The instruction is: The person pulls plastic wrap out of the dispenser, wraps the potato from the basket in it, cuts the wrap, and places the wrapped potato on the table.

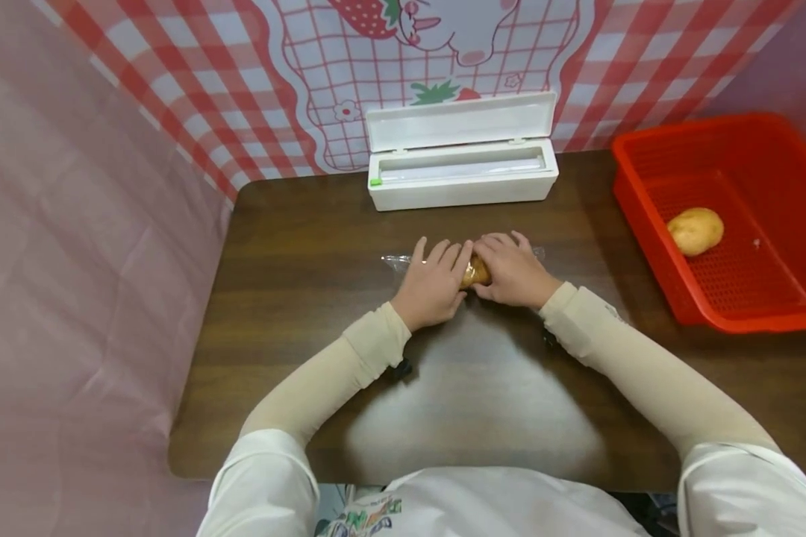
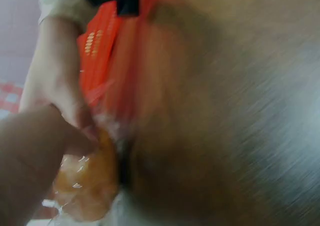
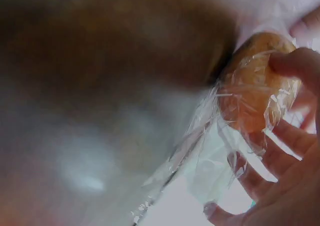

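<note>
A potato [image 1: 474,273] wrapped in clear plastic film [image 1: 396,262] lies on the table between the two hands. My left hand [image 1: 433,285] holds its left side, the index finger along it and the thumb low. From the right, my right hand [image 1: 513,270] grips the potato with thumb and fingers. Wrinkled film clings to the potato [image 3: 257,80] in the right wrist view, and loose film [image 3: 195,141] trails away from it. The left wrist view, partly blurred, has the wrapped potato [image 2: 87,186] under the fingers. Palms hide part of it.
Behind the hands stands a white film dispenser box [image 1: 466,186], its lid [image 1: 462,125] raised. A red basket [image 1: 695,294] at the right contains another potato [image 1: 695,231]. The brown table [image 1: 275,313] ends at a checked cloth [image 1: 222,74] behind.
</note>
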Demonstrator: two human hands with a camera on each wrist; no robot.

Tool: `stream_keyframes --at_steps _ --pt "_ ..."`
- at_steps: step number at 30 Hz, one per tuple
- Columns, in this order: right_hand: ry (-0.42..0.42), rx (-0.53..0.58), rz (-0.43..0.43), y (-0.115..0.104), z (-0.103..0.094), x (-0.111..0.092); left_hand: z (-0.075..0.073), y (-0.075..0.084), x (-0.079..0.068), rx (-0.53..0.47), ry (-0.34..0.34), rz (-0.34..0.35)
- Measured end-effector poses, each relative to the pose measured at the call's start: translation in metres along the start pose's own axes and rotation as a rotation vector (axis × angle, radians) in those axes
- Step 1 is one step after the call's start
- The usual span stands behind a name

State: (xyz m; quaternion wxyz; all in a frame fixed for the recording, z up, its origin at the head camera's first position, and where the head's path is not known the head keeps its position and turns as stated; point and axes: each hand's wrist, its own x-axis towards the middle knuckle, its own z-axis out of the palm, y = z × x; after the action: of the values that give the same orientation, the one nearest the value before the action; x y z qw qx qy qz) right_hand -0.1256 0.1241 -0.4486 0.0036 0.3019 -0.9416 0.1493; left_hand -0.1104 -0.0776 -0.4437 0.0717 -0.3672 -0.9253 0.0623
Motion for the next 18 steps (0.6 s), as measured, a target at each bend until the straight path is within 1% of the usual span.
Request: stream_keyframes --at_steps 2,5,8,10,14,16,18 --pt "-0.031 0.037 0.014 0.002 -0.005 0.005 0.002 0.003 -0.001 0.014 0.003 -0.023" --pt "-0.079 0.098 0.033 0.005 -0.011 0.011 0.005 0.005 0.003 0.032 -0.011 -0.059" --pt "-0.128 0.152 0.071 0.009 -0.014 0.017 0.008 0.004 0.009 0.011 -0.028 -0.094" --pt "-0.155 0.167 0.096 0.012 -0.015 0.022 0.010 0.003 0.014 -0.002 -0.036 -0.118" --pt "-0.176 0.160 0.114 0.014 -0.014 0.028 0.014 -0.002 0.022 -0.040 -0.051 -0.163" --pt "-0.167 0.136 0.108 0.014 -0.013 0.028 0.014 -0.004 0.025 -0.077 -0.072 -0.170" --pt "-0.144 0.090 0.088 0.012 -0.013 0.025 0.013 -0.005 0.028 -0.123 -0.098 -0.171"
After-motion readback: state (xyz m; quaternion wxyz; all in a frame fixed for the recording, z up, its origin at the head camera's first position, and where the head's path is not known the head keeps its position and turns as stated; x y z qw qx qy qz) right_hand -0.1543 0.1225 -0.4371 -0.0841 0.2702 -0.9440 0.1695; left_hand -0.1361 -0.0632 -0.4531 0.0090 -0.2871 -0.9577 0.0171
